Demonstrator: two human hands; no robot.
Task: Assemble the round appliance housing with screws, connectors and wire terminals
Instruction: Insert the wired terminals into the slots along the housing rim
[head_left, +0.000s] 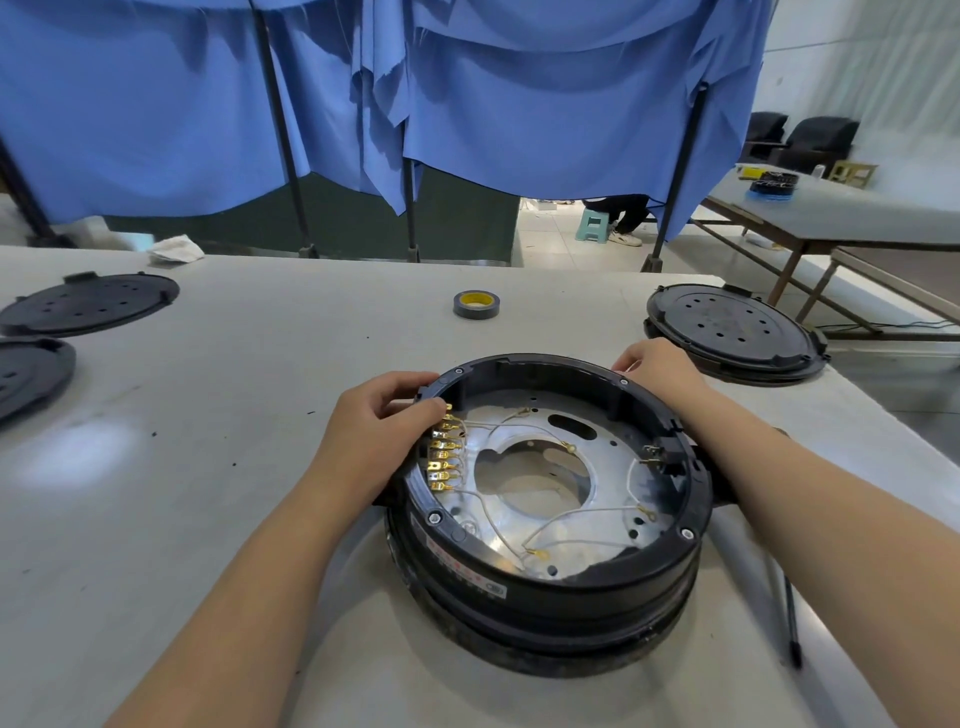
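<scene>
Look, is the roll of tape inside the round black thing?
No, the roll of tape sits on the table beyond the round housing.

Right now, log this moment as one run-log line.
left hand: grips housing rim by gold terminals | right hand: grips far rim | tape roll: untouched

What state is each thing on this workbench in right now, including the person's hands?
Round housing: open on top, no cover fitted, metal plate exposed inside.
Gold terminals: lined up in a row at the inner left wall, wires attached.
White wires: loose, lying across the plate.
Left hand: fingers curled on the rim by the terminals.
Right hand: gripping the far rim.
Tape roll: lying flat, untouched.
Black cover: lying apart, at right.
</scene>
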